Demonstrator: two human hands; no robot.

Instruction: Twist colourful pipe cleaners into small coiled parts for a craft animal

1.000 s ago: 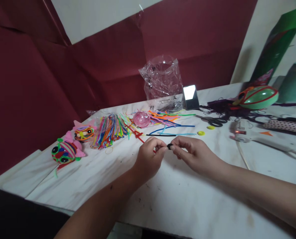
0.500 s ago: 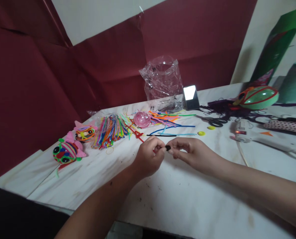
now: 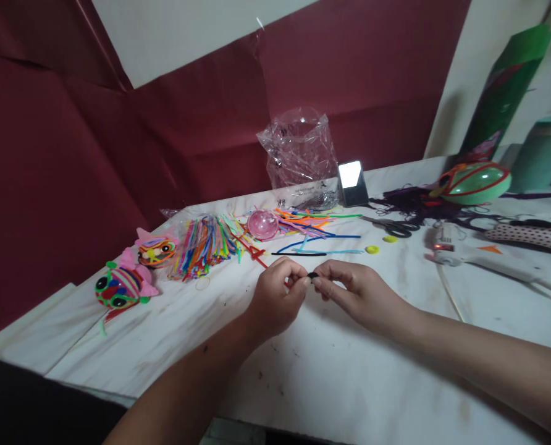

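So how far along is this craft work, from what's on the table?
Done, it seems: the near striped figure and the far striped figure lie at the left with eyes on. In hand: the left hand and right hand pinch a small black piece between their fingertips. Probably left: the pink ball is bare, and the pile of coloured strips looks unused.

Crinkled clear glossy plastic bag at the far side; matt white, scuffed tabletop; shiny pink plastic dome.
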